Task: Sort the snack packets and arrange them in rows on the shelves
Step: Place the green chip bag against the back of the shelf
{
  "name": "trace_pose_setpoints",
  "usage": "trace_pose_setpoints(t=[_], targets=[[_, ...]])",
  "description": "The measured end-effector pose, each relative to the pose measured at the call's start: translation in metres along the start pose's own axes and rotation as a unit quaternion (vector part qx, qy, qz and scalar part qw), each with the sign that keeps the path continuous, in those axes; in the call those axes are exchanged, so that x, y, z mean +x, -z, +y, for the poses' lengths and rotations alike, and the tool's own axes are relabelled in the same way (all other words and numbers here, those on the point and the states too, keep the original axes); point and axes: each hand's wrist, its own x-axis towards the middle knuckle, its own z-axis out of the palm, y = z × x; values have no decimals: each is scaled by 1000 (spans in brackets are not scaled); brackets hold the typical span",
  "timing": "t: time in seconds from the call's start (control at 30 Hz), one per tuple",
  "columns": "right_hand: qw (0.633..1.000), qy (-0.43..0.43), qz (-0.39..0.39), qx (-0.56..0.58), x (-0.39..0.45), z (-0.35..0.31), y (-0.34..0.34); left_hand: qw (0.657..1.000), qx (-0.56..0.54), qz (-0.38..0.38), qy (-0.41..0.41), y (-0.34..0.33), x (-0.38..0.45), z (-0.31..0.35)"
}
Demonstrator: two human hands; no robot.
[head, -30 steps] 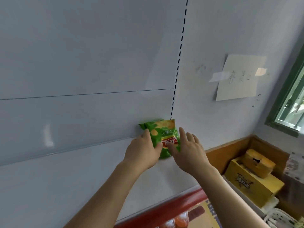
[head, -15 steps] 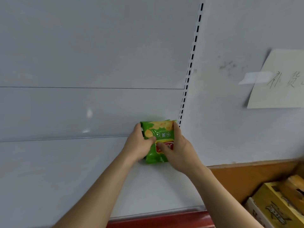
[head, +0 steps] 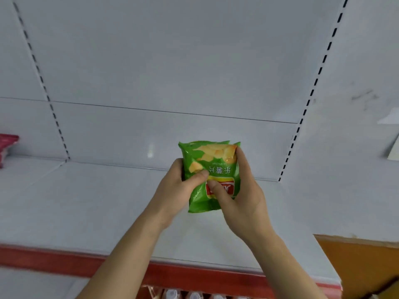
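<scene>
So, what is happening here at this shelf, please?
A person is stocking a white shelf with snack packets. Both hands hold one green chip packet over the shelf: the left hand grips its left side with the thumb on the front, and the right hand grips its right side the same way. The print on the packet reads upside down from this view. At the far left edge, red packets already lie on the neighbouring shelf section.

Green snack packet [head: 212, 169] with yellow chips and a red logo; white shelf [head: 86, 201] with red front edge [head: 194, 275].
</scene>
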Motion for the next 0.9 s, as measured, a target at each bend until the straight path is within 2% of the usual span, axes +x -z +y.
trace_pose_setpoints(t=[0.07, 0.27, 0.47, 0.63, 0.77, 0.83, 0.9], targets=[[1000, 14, -16, 3, -4, -21, -22, 1000, -15, 10, 7, 32, -12, 3], [998, 31, -44, 42, -28, -84, -120, 993, -56, 99, -2, 143, -50, 2], [992, 33, -91, 85, -56, -135, -218, 989, -75, 127, -14, 257, -82, -10], [985, 24, -132, 109, -52, -164, -276, 990, -39, 136, -4, 326, -87, -8], [979, 28, -171, 106, -35, -185, -316, 981, -25, 191, -21, 367, -74, -9], [980, 0, -169, 109, -26, -189, -334, 977, -20, 211, -36, 382, -65, -10], [978, -74, -157, 114, -15, -194, -350, 972, -27, 229, -46, 397, -54, -12]])
